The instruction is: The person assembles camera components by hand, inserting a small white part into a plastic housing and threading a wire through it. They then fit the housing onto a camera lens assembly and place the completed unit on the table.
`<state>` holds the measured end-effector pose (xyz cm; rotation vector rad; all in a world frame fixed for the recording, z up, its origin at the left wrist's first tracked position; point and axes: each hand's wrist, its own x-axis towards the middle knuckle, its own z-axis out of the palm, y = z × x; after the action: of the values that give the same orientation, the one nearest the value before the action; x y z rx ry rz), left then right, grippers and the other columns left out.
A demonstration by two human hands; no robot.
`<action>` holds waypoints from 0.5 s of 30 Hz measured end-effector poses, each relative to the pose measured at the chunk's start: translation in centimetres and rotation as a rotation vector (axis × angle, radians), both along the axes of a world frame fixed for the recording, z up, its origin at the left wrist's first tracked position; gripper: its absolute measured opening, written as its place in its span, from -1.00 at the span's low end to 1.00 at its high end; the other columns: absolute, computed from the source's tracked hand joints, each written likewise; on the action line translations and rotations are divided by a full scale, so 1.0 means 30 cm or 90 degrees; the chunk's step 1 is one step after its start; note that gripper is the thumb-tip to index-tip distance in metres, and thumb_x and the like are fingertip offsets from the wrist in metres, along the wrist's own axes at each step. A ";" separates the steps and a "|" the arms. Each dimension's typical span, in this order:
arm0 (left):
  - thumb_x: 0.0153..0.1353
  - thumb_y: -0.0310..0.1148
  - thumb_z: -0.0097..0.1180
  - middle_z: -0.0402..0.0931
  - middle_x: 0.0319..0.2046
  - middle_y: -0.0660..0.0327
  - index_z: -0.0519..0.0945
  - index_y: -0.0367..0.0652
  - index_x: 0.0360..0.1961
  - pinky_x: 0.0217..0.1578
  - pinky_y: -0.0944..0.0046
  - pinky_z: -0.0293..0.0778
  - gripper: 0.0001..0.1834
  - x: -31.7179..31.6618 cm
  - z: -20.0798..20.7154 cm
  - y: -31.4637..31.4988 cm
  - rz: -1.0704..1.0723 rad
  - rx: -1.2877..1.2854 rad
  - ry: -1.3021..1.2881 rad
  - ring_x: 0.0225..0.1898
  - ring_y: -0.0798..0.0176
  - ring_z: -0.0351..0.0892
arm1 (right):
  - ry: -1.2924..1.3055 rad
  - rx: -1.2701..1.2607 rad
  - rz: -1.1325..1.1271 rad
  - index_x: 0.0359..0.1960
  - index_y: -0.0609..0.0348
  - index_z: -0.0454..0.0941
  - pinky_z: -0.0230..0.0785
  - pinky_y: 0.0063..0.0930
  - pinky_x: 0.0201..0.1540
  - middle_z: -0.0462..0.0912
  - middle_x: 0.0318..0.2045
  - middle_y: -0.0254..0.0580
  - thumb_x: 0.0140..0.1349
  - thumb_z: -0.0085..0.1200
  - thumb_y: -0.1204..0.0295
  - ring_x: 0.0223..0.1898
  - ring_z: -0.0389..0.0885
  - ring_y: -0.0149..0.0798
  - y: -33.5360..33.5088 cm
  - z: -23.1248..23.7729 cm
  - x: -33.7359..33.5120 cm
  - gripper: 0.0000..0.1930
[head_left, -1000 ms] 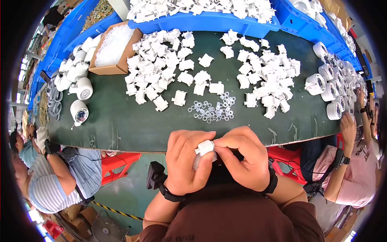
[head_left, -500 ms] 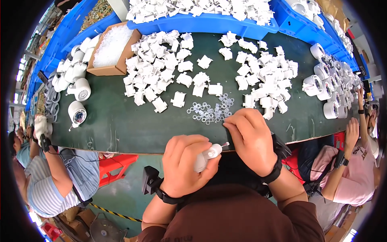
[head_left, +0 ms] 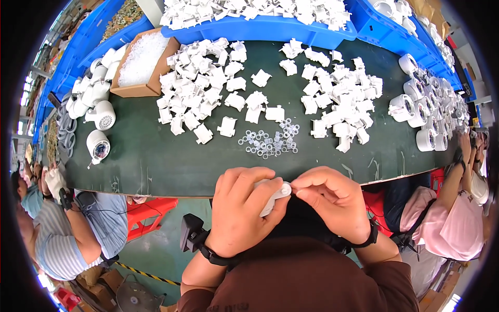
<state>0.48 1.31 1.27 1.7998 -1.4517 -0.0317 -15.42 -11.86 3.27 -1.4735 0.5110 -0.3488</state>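
The left hand (head_left: 244, 208) is closed around a small white plastic part (head_left: 275, 193), held just off the near edge of the worktop (head_left: 156, 161). The right hand (head_left: 332, 200) is pinched at the end of the same part, thumb and forefinger tips pressed together against it; what the fingertips hold, if anything, is too small to tell. The two hands touch at the part.

Just beyond the hands, on the dark green worktop, lies a loose cluster of small clear rings (head_left: 270, 141). Behind the rings, two heaps of white plastic clips (head_left: 208, 88) and (head_left: 343, 104) spread across the surface. A cardboard box of pale small parts (head_left: 143, 60) stands at the far left, beside round white housings (head_left: 99, 114). More round white housings (head_left: 421, 112) are grouped at the right edge. Blue bins (head_left: 270, 28) filled with white parts line the far side.

Progress, as a judgement: one part is in hand, apparently mid-fit. The large heaps of clips and the ring cluster indicate that most of the stock remains unworked.

Other people sit at the left (head_left: 62, 229) and right (head_left: 457, 208).
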 end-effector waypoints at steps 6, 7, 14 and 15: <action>-0.13 -0.52 0.41 0.60 -0.10 0.22 0.62 -0.08 -0.16 -0.18 0.11 0.47 -0.58 0.008 -0.007 -0.002 -0.009 0.001 0.006 -0.17 0.04 0.53 | -0.034 0.003 0.035 -0.03 0.30 0.68 0.50 -0.43 0.10 0.59 0.03 -0.10 0.36 0.11 0.73 0.07 0.62 -0.30 0.000 -0.030 0.025 -0.78; -0.13 -0.52 0.41 0.60 -0.10 0.22 0.62 -0.08 -0.16 -0.18 0.11 0.47 -0.58 0.008 -0.012 -0.002 -0.009 0.002 0.006 -0.17 0.04 0.53 | -0.049 0.001 0.044 -0.02 0.30 0.68 0.51 -0.43 0.10 0.60 0.03 -0.10 0.36 0.11 0.72 0.06 0.62 -0.30 -0.004 -0.035 0.028 -0.78; -0.13 -0.52 0.42 0.59 -0.10 0.21 0.58 -0.09 -0.15 -0.18 0.12 0.45 -0.56 0.006 -0.022 -0.003 -0.018 -0.032 0.017 -0.17 0.05 0.53 | -0.072 0.206 0.044 -0.05 0.32 0.63 0.51 -0.43 0.08 0.64 -0.03 -0.16 0.38 0.10 0.71 0.02 0.62 -0.35 -0.004 -0.040 0.054 -0.82; -0.13 -0.52 0.43 0.59 -0.10 0.21 0.58 -0.09 -0.14 -0.18 0.12 0.45 -0.55 0.005 -0.023 -0.005 -0.022 -0.032 0.011 -0.18 0.06 0.53 | -0.063 0.172 0.027 -0.06 0.30 0.62 0.50 -0.44 0.08 0.65 -0.03 -0.16 0.37 0.11 0.71 0.02 0.62 -0.35 0.006 -0.050 0.055 -0.83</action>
<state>0.62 1.17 0.57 1.7306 -1.4583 -0.0288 -13.77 -11.67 1.76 -1.1969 0.4292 -0.3051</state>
